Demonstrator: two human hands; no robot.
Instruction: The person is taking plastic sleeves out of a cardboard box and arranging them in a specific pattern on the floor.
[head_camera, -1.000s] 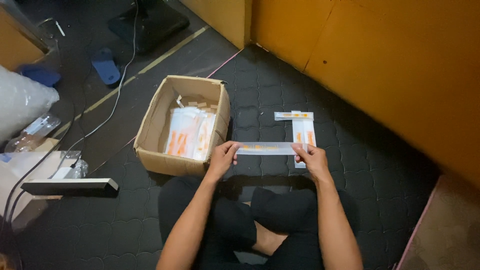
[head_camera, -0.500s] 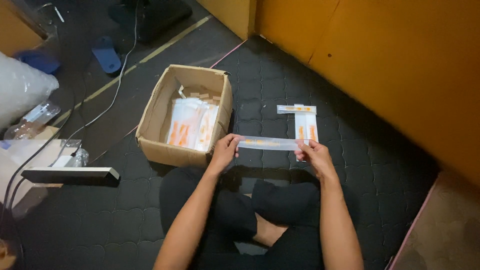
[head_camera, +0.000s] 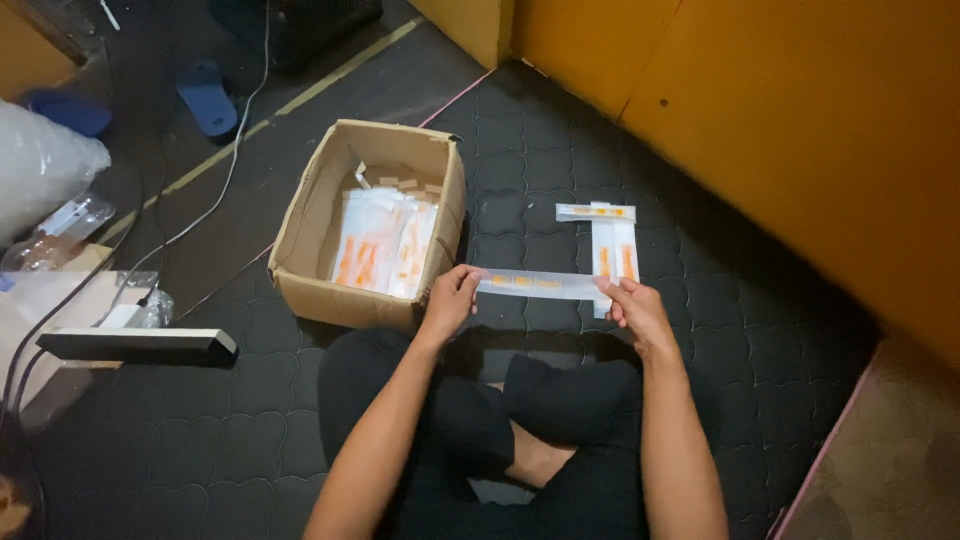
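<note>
I sit cross-legged on a dark quilted mat. My left hand (head_camera: 452, 298) pinches one end of a long clear plastic sleeve with orange print (head_camera: 540, 284), and my right hand (head_camera: 634, 306) pinches the other end, holding it level above the mat. Just beyond it, a few similar sleeves (head_camera: 606, 240) lie on the mat, with one laid crosswise on top. An open cardboard box (head_camera: 302, 240) stands to the left of my left hand and holds several more white and orange sleeves (head_camera: 385, 244).
An orange wall (head_camera: 800, 110) runs along the back right. A dark flat bar (head_camera: 140, 345) lies on the left beside clear plastic bags (head_camera: 45, 165). A cable (head_camera: 215, 190) crosses the floor, and a blue slipper (head_camera: 207, 97) sits farther back.
Both hands keep their hold on the sleeve in the same place. The camera view has shifted slightly, nothing else has moved.
</note>
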